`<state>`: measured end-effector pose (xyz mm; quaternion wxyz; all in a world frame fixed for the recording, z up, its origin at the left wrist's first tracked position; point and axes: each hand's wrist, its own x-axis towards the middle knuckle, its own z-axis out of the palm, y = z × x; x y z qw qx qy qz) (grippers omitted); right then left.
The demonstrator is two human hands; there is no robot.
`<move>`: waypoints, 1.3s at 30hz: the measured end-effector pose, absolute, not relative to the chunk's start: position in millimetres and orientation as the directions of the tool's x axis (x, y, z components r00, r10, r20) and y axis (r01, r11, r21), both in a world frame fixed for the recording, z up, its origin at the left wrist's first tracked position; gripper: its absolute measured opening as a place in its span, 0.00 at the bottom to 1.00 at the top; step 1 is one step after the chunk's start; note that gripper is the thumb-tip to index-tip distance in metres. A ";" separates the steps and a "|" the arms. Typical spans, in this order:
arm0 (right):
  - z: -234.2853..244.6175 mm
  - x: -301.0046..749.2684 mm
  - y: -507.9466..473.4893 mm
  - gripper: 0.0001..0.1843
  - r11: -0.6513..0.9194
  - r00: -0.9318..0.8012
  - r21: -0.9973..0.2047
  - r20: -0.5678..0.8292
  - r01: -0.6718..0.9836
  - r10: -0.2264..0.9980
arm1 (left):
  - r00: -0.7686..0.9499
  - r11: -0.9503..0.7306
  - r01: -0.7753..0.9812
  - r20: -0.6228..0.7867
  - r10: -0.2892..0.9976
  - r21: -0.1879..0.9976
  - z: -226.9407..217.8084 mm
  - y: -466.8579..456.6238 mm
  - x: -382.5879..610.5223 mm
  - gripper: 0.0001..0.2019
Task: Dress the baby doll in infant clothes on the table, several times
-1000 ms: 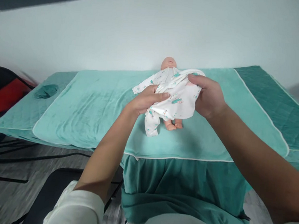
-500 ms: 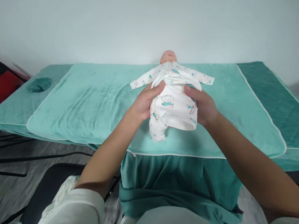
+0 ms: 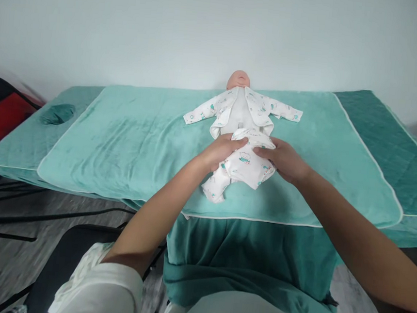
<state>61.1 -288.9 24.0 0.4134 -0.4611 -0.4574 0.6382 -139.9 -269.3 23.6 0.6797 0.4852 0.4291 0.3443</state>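
A baby doll (image 3: pixel 238 79) lies on its back on a light teal towel (image 3: pixel 129 144), head toward the wall. It wears a white printed top (image 3: pixel 260 107) that lies apart down the front. White printed trousers (image 3: pixel 244 167) are bunched at its waist and legs. My left hand (image 3: pixel 220 150) grips the trousers' waistband on the left. My right hand (image 3: pixel 284 159) grips the waistband on the right. Both hands have fingers curled into the fabric. The doll's feet are hidden.
The towel covers a long massage table with a dark teal quilted cover (image 3: pixel 385 138) and a face hole (image 3: pixel 57 113) at the left. A red and black seat (image 3: pixel 0 119) stands at far left. A black chair (image 3: pixel 71 256) and cables are on the grey floor below.
The flap of the doll's top has been laid back so the front lies apart. Both hands slid down from the chest to the waistband of the trousers.
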 end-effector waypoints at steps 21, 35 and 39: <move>-63.4 69.8 -306.1 0.15 0.034 -0.060 -0.788 -0.004 0.615 0.998 | 0.424 -0.306 0.857 -0.233 0.875 0.414 14.7 -277.8 -106.4 0.18; -85.1 81.0 -316.4 0.18 0.026 -0.021 -0.994 0.024 0.109 0.999 | 0.552 0.172 0.222 -0.269 0.789 0.960 3.2 -294.3 -136.1 0.24; -80.7 77.5 -313.9 0.15 0.004 0.052 -0.996 0.008 0.086 0.999 | 0.698 0.211 0.173 -0.271 0.662 0.962 6.1 -294.6 -145.4 0.28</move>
